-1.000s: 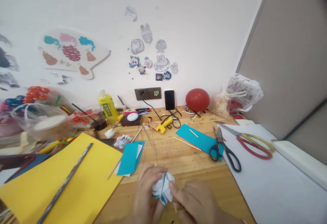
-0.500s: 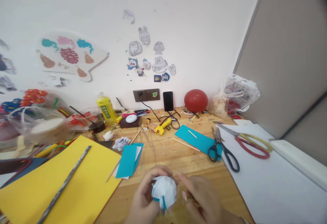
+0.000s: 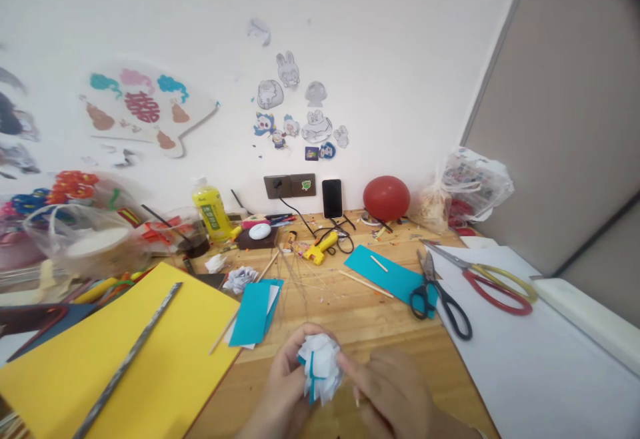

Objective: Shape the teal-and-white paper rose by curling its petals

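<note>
A littered wooden table [image 3: 380, 325] meets a white wall [image 3: 400, 45]. Left hand [image 3: 286, 379] curls round a paper flower [image 3: 326, 360]; right hand [image 3: 397, 385], half-curled, touches it, any grip unclear

— Item one, wall [image 3: 400, 59]: legible marks?
— One red double-happiness character, "囍" [image 3: 142, 107], large, on a white fan-shaped cutout [image 3: 145, 131].
— Item two, worktop [image 3: 345, 319]?
— One yellow bottle [image 3: 211, 209], standing; its label [image 3: 212, 213] carries dark characters running downward, too small and blurred to read.
— Other marks on same?
— One smaller, above those characters, likewise illegible.
</note>
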